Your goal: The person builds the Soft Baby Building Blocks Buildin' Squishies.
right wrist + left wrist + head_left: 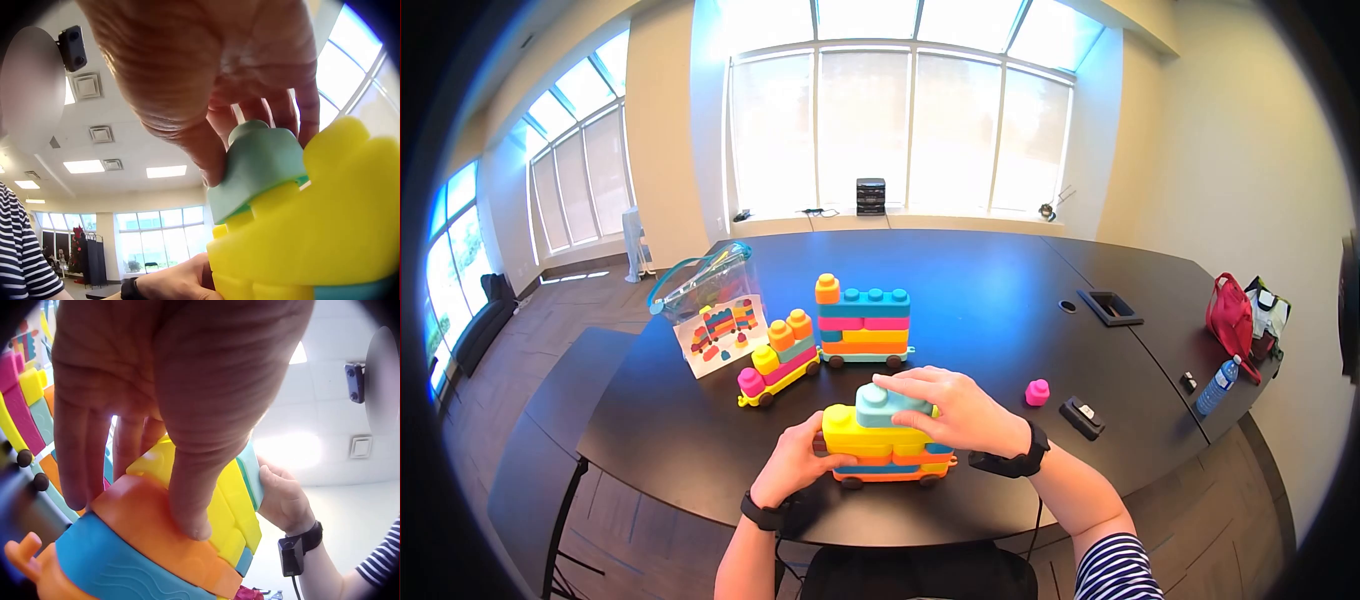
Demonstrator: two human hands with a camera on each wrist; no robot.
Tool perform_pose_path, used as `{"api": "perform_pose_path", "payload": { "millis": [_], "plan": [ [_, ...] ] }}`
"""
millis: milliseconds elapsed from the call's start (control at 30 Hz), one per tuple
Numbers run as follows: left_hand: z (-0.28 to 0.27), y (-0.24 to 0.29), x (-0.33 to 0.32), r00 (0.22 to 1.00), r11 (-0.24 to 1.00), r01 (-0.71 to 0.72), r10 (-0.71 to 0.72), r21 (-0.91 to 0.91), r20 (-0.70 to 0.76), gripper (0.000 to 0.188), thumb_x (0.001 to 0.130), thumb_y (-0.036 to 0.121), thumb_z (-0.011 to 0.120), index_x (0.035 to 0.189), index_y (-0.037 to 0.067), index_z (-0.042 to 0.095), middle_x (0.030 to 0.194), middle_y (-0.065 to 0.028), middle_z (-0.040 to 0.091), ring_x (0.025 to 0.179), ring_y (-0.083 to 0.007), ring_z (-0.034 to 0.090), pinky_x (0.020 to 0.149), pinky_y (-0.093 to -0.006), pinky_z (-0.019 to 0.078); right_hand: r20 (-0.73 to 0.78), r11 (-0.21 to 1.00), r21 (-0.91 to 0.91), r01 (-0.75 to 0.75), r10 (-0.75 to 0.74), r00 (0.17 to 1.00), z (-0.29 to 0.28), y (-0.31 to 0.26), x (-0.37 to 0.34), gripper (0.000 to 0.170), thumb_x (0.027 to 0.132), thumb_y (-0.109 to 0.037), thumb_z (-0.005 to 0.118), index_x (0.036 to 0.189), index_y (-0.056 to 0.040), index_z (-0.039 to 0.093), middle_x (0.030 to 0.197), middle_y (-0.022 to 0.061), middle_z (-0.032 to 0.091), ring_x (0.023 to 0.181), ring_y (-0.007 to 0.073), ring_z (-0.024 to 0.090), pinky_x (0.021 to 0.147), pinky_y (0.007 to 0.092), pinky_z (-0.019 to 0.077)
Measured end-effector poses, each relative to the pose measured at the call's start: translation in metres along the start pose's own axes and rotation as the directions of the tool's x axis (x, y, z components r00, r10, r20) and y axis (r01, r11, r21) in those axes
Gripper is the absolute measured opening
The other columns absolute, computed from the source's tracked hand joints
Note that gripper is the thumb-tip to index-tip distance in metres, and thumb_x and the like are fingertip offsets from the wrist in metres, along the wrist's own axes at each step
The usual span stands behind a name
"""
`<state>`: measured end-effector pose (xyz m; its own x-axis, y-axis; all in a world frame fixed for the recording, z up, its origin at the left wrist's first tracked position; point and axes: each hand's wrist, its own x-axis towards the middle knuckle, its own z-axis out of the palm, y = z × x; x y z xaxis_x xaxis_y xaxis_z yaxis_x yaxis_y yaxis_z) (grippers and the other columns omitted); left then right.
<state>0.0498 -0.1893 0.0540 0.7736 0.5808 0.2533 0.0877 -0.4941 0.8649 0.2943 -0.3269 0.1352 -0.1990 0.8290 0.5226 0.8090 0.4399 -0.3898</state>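
A wagon of toy building blocks (905,469) stands on the table before me, with yellow blocks (847,432) above orange and blue ones. My left hand (793,462) grips its left end, the thumb lying along an orange block (147,509) and the fingers round the far side. A pale teal block (259,165) sits over the yellow studs on top, slightly tilted, with part of the studs showing below its edge. My right hand (975,415) holds this teal block from above, thumb on the near side and fingers on the far side.
Behind stand a small block train (785,362) and a taller block wagon (865,335). A clear bag (715,285) with a picture card (722,335) is at the left. Rightward lie a pink block (1037,393), a black device (1082,418), a water bottle (1218,387) and a red bag (1230,315).
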Motion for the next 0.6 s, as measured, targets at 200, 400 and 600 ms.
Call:
{"api": "perform_pose_path", "payload": {
  "millis": [200, 400, 600],
  "plan": [
    [-0.0005, 0.0018, 0.0000, 1.000, 1.000, 0.001, -0.001, 0.004, 0.000, 0.057, 0.083, 0.007, 0.090, 0.132, 0.001, 0.062, 0.119, -0.0140, 0.077, 0.113, -0.0264, 0.077, 0.095, -0.0381, 0.0618, 0.031, 0.999, -0.016, -0.031, 0.031, 0.999, 0.0012, -0.0050, -0.0011, 0.053, 0.094, -0.017, 0.078, 0.146, -0.0109, 0.066, 0.128, 0.0157, 0.074, 0.114, 0.0347, 0.070, 0.098, 0.0419, 0.0582],
    [0.0009, 0.0014, 0.0010, 1.000, 1.000, 0.001, -0.001, 0.019, -0.006, 0.057, 0.083, 0.008, 0.090, 0.132, 0.002, 0.062, 0.118, -0.0143, 0.077, 0.111, -0.0265, 0.077, 0.095, -0.0383, 0.0618, 0.009, 0.997, -0.067, -0.038, 0.039, 0.999, 0.0057, -0.0032, -0.0060, 0.053, 0.094, -0.019, 0.078, 0.146, -0.0122, 0.066, 0.127, 0.0146, 0.074, 0.113, 0.0344, 0.070, 0.099, 0.0425, 0.0571],
    [0.0019, -0.0002, 0.0009, 1.000, 1.000, -0.007, 0.007, 0.015, -0.010, 0.057, 0.083, 0.008, 0.090, 0.132, 0.002, 0.062, 0.118, -0.0144, 0.077, 0.111, -0.0265, 0.077, 0.094, -0.0381, 0.0620, -0.002, 0.997, -0.067, -0.036, 0.036, 0.999, 0.0074, -0.0012, -0.0077, 0.053, 0.095, -0.020, 0.078, 0.146, -0.0126, 0.066, 0.127, 0.0149, 0.074, 0.113, 0.0355, 0.070, 0.100, 0.0432, 0.0561]
  ]
}}
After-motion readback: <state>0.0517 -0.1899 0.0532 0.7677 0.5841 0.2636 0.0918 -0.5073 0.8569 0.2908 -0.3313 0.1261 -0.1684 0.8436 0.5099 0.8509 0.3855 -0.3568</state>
